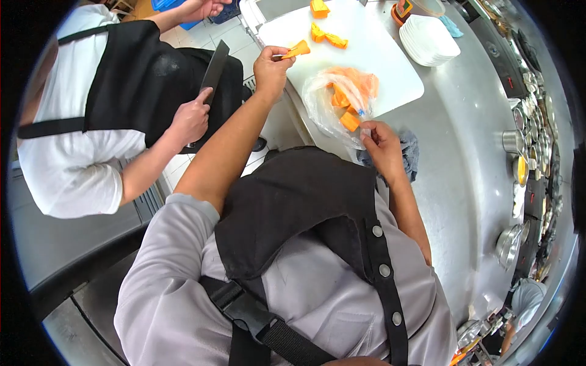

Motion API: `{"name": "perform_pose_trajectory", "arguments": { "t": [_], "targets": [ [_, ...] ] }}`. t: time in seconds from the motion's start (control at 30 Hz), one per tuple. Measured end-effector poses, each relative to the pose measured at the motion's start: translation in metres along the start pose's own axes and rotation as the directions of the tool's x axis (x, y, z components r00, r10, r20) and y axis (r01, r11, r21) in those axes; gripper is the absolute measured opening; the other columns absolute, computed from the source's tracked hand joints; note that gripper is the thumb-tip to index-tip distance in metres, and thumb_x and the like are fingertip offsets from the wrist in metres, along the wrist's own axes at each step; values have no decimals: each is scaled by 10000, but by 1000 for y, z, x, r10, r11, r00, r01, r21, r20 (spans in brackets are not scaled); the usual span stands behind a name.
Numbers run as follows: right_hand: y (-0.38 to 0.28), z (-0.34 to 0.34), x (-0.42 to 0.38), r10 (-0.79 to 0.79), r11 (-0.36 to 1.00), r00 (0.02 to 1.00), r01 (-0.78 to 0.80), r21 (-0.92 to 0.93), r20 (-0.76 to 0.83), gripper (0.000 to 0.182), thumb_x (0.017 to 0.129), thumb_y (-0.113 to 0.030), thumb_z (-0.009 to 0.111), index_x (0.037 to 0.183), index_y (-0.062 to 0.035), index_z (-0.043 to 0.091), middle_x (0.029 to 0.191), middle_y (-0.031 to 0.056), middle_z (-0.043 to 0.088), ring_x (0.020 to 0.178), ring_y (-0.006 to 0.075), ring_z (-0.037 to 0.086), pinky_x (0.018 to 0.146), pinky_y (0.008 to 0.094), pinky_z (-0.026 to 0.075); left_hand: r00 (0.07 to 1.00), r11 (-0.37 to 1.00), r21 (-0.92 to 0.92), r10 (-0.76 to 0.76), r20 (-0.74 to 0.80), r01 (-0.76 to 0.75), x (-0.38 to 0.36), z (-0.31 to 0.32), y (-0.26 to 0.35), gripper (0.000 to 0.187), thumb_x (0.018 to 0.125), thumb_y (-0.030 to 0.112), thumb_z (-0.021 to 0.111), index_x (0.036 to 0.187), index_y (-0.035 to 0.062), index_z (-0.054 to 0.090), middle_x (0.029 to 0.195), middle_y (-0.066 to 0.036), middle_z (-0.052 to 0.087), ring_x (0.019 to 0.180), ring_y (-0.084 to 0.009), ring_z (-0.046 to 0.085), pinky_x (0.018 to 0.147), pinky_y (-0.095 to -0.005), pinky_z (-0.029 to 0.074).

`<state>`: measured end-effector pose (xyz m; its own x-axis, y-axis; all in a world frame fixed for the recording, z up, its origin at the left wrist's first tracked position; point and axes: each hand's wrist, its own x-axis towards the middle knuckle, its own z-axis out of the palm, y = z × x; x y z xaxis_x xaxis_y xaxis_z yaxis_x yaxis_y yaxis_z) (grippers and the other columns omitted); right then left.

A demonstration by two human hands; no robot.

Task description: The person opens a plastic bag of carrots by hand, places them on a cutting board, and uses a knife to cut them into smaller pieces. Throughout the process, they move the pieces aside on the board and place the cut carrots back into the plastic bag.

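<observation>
My left hand (272, 74) is closed, pinching a flared piece of orange vegetable (297, 50) over the left edge of a white cutting board (390, 79). A clear plastic bag (314, 100) with several orange chunks (349, 121) in it lies across the near end of the board. The fingers of my right hand (384, 146) pinch the rim of this bag at its near right side. Farther up the board are a wavy cut orange piece (328, 36) and an orange block (319, 8). The exact kind of vegetable cannot be made out.
At left, a co-worker in a black apron (137, 79) holds a large knife (215, 68) upright. White stacked dishes (429, 41) stand right of the board. A dark cloth (409, 155) lies beside my right hand. Metal pots (513, 141) line the far right of the steel counter (452, 165).
</observation>
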<state>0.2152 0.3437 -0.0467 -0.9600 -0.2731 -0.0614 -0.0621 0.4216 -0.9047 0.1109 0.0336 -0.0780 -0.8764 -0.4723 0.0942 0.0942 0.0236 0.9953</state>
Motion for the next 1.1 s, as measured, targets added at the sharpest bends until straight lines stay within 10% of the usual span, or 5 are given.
{"name": "perform_pose_trajectory", "arguments": {
  "t": [1.1],
  "targets": [
    [5, 8, 1, -9, 999, 1000, 10, 44, -20, 223, 907, -26, 678, 1129, -15, 662, 814, -20, 516, 704, 71, 461, 649, 230, 410, 999, 974, -223, 44, -1, -44, -7, 3, 14, 229, 793, -63, 780, 929, 32, 621, 834, -33, 664, 690, -95, 600, 629, -227, 490]
  ]
}}
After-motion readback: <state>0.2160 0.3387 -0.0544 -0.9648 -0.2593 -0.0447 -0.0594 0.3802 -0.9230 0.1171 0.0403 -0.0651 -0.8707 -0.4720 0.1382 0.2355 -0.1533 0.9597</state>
